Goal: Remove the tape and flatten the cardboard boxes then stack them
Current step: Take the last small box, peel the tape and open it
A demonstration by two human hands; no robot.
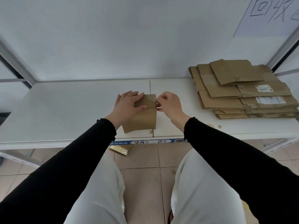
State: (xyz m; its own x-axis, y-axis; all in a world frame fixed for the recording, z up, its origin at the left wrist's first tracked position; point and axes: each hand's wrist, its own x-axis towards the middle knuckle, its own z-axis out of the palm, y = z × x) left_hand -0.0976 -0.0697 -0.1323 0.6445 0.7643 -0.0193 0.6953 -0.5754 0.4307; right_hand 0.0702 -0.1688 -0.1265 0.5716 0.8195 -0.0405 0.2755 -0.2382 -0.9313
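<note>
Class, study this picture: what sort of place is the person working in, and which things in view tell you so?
Probably a warehouse or parcel storeroom with a recycling spot. Clues: a metal shelf bearing a numbered barcode label, a stack of flattened boxes with shipping labels, and a handwritten sign on the wall.

Box (142, 118) top's left part under left hand (127, 105)

Your box, centre of the surface.
The box (142, 115) sits before you on the surface (64, 109); the flattened stack (242, 89) lies well apart at back right.
</note>
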